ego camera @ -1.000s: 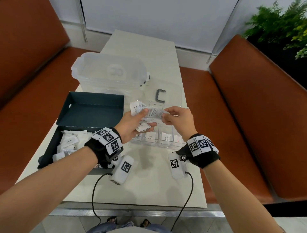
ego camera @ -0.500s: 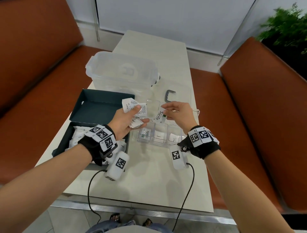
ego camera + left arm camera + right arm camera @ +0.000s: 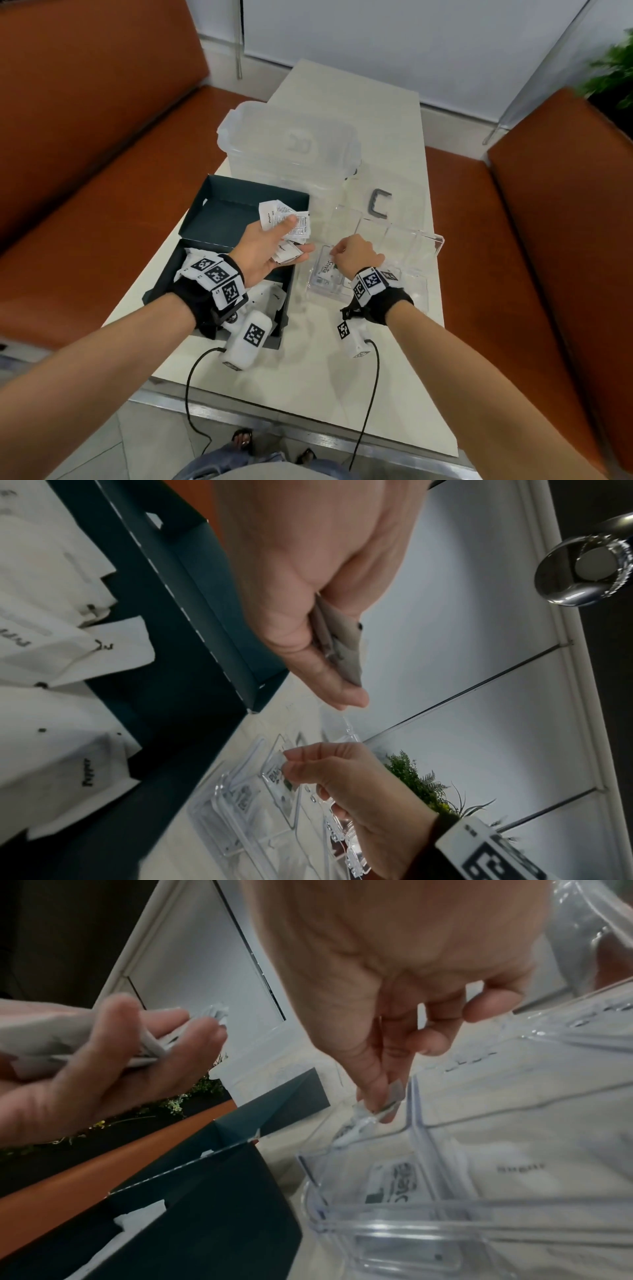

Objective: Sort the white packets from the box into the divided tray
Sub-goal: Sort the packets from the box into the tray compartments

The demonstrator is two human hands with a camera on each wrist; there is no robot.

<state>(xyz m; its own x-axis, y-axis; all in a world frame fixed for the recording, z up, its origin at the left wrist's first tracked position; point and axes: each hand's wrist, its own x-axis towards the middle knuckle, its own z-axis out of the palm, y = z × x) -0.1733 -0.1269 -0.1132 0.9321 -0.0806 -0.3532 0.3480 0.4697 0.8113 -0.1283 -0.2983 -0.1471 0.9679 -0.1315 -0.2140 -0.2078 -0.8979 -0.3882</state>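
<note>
On the left, an orange bench seat (image 3: 102, 171) runs along the white table (image 3: 342, 359). At the table's left edge sits the dark teal box (image 3: 226, 209) with its lid open toward the far side; loose white packets (image 3: 61, 647) lie in its near half, some printed "Pepper".

Over the box's right edge hovers the left hand (image 3: 263, 250), palm up, its thumb and curled fingers holding a fanned bunch of white packets (image 3: 286, 228). The wrist camera hangs below that wrist.

Behind the box stands a clear lidded storage container (image 3: 287, 147). To its right, a small grey C-shaped handle (image 3: 378, 204) lies on the table.

Just right of the box rests the clear divided tray (image 3: 435, 240). The right hand (image 3: 356, 257) reaches down into its near-left compartment, thumb and fingertips pinching the top edge of a white "Stevia" packet (image 3: 327, 267), which stands tilted inside that compartment. Another printed packet lies flat on that compartment's floor, and the neighbouring compartment holds a packet marked "Sugar" (image 3: 520, 1168).

On the far right is a second orange seat (image 3: 565, 240), with a green plant (image 3: 613, 75) beyond it.
</note>
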